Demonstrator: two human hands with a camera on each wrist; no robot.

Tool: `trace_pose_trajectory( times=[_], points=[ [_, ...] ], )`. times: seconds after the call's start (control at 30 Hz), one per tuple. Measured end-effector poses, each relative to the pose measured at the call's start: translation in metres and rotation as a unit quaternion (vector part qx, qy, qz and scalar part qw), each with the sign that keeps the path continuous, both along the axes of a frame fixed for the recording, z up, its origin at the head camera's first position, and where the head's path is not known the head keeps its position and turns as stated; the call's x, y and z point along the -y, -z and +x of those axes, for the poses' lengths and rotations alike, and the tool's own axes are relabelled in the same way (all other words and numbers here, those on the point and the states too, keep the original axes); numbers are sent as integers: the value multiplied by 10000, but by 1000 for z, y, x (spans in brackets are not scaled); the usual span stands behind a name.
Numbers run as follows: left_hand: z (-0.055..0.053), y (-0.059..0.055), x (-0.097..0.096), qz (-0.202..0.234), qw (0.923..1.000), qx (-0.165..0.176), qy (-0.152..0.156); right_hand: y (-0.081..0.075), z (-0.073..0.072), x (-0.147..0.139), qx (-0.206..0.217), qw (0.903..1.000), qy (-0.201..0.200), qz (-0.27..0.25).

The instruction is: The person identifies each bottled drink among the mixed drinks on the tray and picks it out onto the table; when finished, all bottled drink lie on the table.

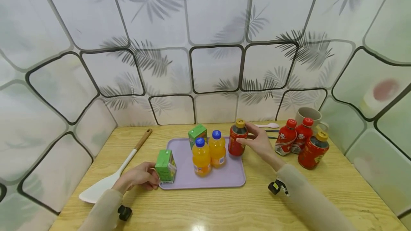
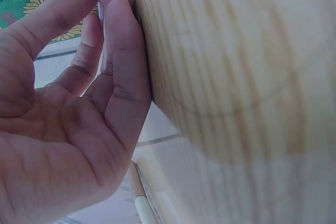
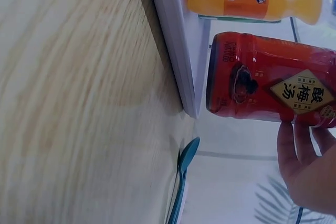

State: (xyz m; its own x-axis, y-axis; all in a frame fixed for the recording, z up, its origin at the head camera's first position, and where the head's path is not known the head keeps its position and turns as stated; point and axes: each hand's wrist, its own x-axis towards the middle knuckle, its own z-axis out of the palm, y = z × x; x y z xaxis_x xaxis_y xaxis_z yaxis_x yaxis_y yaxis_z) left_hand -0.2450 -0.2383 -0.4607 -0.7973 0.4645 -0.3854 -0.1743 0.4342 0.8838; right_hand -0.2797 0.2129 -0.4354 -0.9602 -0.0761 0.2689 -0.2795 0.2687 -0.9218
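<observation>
one wooden tabletop (image 1: 205, 209), pale yellowish grain, glare spot at the near edge. wall covering (image 1: 215, 68) at the back and both sides: whitish, dark rounded-box outlines, grey leaf prints.

far left: white turner (image 1: 102, 188) with a brown handle end, lying diagonally, blade partly behind the left forearm. right side: two red-capped bottles (image 1: 285, 138) close together, a yellow-capped spare bottle (image 1: 313, 152) just beside them, grey mug (image 1: 309, 113) behind, partly blocked. pale pink spoon (image 1: 269, 125) and teal spoon (image 3: 189, 153) lie behind the right hand, which covers part of that area. on the tray: two orange bottles (image 1: 201, 159), blue caps, upright between the hands, partly hiding the rear green carton (image 1: 197, 134). front green carton (image 1: 165, 165) sits at the left edge, next to the left hand; can't tell if they touch.

left hand (image 1: 142, 175) pinches the left edge of the tray (image 1: 184, 168), thumb above, fingers below. tray is flat lilac plastic with a low rim.

right hand (image 1: 259, 143) grips the dark bottle (image 1: 237, 145), fingers and thumb on opposite sides. bottle's at the tray's back right corner, near upright: yellow cap, dark contents, glossy red label, gold-edged diamond with chinese characters. base contact unclear.
</observation>
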Motion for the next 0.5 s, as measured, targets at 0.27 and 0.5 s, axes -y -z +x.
trace_pose_trajectory(
  times=[0.27, 0.5],
  points=[
    [1, -1, 0, 5, 10000, 5, 9, -4, 13, -14, 123, 9995, 287, -18],
    [1, -1, -1, -26, 10000, -45, 8, -2, 25, -24, 138, 9983, 549, 133]
  ],
)
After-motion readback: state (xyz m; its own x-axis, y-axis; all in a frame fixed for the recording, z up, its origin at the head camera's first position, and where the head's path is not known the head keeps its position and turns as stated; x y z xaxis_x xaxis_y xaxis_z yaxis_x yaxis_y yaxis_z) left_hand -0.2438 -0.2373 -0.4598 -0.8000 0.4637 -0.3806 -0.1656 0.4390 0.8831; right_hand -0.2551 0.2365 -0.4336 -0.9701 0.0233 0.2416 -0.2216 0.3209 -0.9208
